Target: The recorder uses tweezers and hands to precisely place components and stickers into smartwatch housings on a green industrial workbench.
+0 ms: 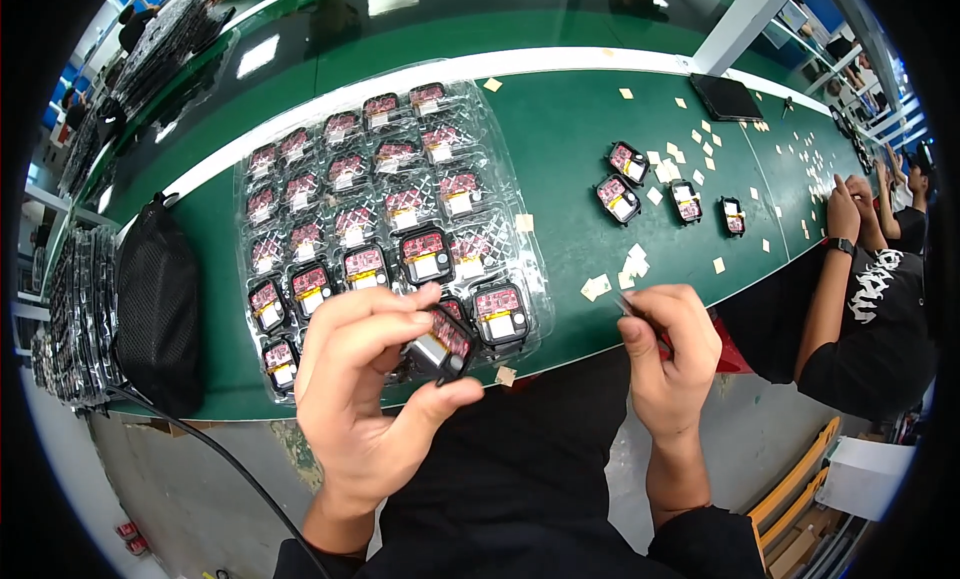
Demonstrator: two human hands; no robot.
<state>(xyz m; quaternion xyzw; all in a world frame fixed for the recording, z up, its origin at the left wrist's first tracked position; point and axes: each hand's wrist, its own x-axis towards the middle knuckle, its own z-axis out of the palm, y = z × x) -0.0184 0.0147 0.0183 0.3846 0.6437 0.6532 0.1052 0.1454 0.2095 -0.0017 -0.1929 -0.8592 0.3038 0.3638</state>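
Observation:
In front of my body, my left hand (pixel 375 399) grips a black watch case (pixel 440 347) by its edges between thumb and fingers. The case is tilted, and a red circuit board and a pale battery-like block show in its open back. My right hand (pixel 668 351) is pinched on a thin grey metal-looking piece (pixel 624 305); most of it is hidden by the fingers, so its kind does not show. A clear plastic tray (pixel 530 269) with rows of similar watch cases lies beyond my left hand. Small cream paper squares (pixel 597 287) are scattered past my right hand.
Several more watch cases (pixel 686 203) lie loose on the green table (pixel 560 109) to the right. A black mesh bag (pixel 160 299) and stacked trays (pixel 75 319) stand at the left. At the right sits a co-worker (pixel 865 309); a dark flat tablet-like object (pixel 726 98) lies at the far edge.

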